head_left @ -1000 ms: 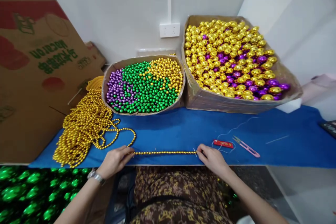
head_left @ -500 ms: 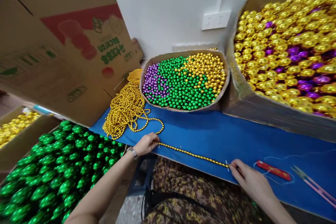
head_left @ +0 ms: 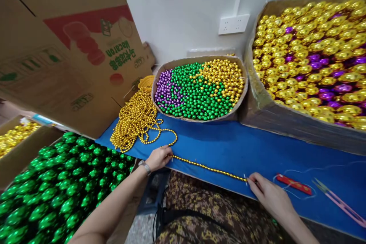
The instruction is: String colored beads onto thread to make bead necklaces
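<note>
A gold bead string (head_left: 208, 167) is stretched along the front edge of the blue table surface. My left hand (head_left: 159, 158) pinches it near the middle of the edge, and the string runs on from there to a heaped pile of gold bead strings (head_left: 135, 118). At its other end my right hand (head_left: 264, 187) is closed on the string, where a small white mark or pin (head_left: 245, 179) stands beside the fingertips. To the right of that hand lie a red tool with thread around it (head_left: 294, 184) and pink-handled thread snips (head_left: 340, 202).
A box rim (head_left: 243, 95) encloses purple, green and gold beads at the back. Right of it stands a larger box (head_left: 303, 126) of big gold and purple beads. A printed carton (head_left: 85, 65) rises at left, above large green beads (head_left: 51, 187). A socket (head_left: 233, 24) is on the wall.
The view has shifted slightly, so things at right appear a little further left. Both hands keep the same hold on the gold bead string.
</note>
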`<state>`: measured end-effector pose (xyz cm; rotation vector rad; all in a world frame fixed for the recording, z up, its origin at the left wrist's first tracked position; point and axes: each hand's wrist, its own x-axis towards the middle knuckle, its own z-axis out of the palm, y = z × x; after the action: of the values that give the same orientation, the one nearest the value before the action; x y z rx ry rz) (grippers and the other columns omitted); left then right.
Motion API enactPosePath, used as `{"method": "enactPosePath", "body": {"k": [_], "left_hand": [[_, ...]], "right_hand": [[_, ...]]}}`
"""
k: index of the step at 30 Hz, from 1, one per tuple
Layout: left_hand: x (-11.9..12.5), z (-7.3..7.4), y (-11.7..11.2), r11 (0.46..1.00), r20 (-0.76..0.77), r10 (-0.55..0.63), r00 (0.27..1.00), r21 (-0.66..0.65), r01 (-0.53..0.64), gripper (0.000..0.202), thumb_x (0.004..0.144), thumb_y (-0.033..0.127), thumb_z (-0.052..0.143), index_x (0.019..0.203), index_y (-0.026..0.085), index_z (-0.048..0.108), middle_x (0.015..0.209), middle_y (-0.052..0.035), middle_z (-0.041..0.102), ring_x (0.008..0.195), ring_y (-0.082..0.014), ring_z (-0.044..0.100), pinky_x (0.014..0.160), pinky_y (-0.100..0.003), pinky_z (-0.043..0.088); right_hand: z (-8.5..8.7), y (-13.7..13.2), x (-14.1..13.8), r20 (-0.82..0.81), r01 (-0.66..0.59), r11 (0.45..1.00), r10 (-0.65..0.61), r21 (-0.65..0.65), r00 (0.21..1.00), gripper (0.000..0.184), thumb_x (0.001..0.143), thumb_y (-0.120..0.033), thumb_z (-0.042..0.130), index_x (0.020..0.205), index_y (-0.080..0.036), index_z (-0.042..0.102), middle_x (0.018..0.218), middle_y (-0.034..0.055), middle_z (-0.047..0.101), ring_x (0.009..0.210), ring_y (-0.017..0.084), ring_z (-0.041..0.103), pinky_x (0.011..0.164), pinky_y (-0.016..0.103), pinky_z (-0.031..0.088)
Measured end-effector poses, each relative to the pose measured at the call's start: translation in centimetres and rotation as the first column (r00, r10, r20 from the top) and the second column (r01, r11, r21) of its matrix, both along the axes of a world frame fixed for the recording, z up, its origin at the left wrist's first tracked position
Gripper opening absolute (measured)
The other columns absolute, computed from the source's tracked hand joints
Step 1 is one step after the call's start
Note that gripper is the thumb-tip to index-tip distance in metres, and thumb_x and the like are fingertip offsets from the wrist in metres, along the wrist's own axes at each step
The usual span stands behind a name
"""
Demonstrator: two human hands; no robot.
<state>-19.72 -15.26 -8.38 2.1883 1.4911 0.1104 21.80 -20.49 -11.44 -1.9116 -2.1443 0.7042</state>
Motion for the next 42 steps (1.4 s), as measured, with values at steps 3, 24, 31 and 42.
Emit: {"method": "enactPosePath", "body": {"k": [3,24,31,42], "left_hand": [[0.2,0.0,-0.2,0.999,-0.069,-0.007,0.998,0.044,0.01,0.013,0.083,0.018,0.046,0.085,0.02,0.059,0.087,-0.0042,0.059,0.08,-0.0177,0.058,0.066,-0.025,0.041],[12.7,2.8,7.3,0.985,0.089,-0.136,0.987,0.124,0.124,0.018,0.085,0.027,0.044,0.078,0.02,0.058,0.066,0.0022,0.06,0.061,-0.0112,0.053,0.055,-0.021,0.035],[9.6,4.0,6.7,0.974,0.16,-0.206,0.965,0.126,0.187,0.019,0.085,0.025,0.042,0.074,0.018,0.056,0.067,0.0011,0.06,0.06,-0.0111,0.053,0.058,-0.021,0.036],[1.8,2.5,8.9,0.923,-0.407,0.071,0.91,0.374,0.095,0.026,0.091,0.032,0.032,0.087,0.021,0.055,0.082,-0.0033,0.066,0.063,-0.0178,0.061,0.046,-0.023,0.023]], "right_hand": [[0.4,-0.2,-0.3,0.007,-0.025,0.993,0.025,0.114,1.0,0.026,0.086,-0.039,0.035,0.071,-0.026,0.051,0.066,0.0004,0.067,0.054,0.019,0.063,0.044,0.025,0.039],[3.5,9.3,-3.3,0.048,-0.176,0.86,0.175,0.48,0.983,0.027,0.086,-0.025,0.045,0.108,-0.025,0.06,0.11,0.0091,0.063,0.093,0.023,0.059,0.078,0.037,0.047],[2.5,10.6,-9.7,0.025,-0.413,0.808,0.445,0.419,0.895,0.018,0.093,-0.024,0.045,0.09,-0.021,0.063,0.084,-0.0011,0.066,0.079,0.011,0.061,0.08,0.027,0.045],[5.0,10.3,18.0,0.436,0.04,0.968,-0.149,0.248,0.887,0.02,0.089,-0.03,0.055,0.102,-0.015,0.059,0.104,0.0048,0.06,0.09,0.016,0.059,0.079,0.037,0.05]]}}
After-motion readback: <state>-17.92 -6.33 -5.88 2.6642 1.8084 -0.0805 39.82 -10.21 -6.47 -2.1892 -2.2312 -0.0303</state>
